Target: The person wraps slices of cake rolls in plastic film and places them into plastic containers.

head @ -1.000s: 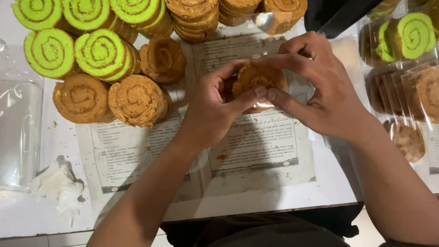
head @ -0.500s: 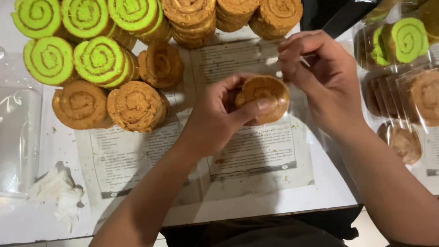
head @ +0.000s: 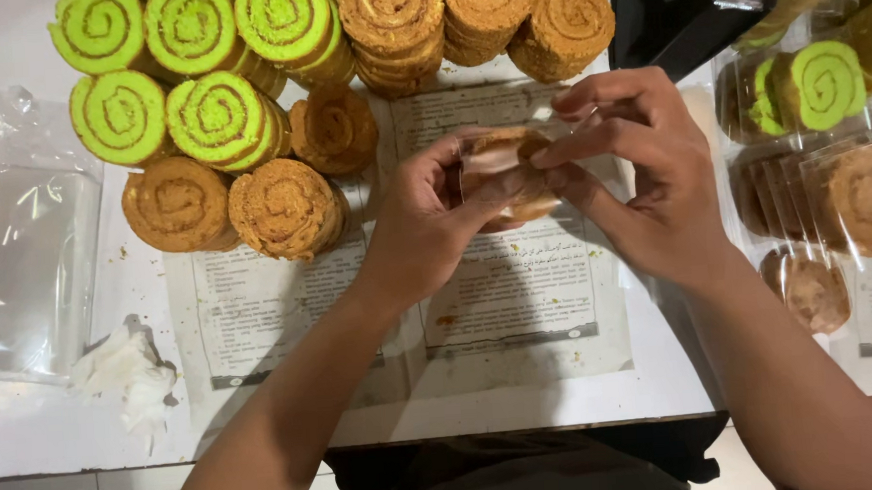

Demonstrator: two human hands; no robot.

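Several wrapped slices lie at three o'clock; stacks of bare slices wait at eleven. Left hand and right hand both grasp one brown slice, its clear wrap apparently half on.

Green-and-yellow spiral roll slices, brown swirl slices, white crumpled tissue

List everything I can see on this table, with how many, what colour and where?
green swirl roll slices: about five stacks, green, top left
brown swirl roll slices: about six stacks, orange-brown, top centre and left
held roll slice: one, brown, in clear wrap, between both hands
wrapped slices: several, brown and green, right edge
clear plastic bags: a pile, far left
crumpled tissue: one, white, lower left
printed paper sheets: white, under the work
left hand: grips the slice
right hand: pinches the wrap
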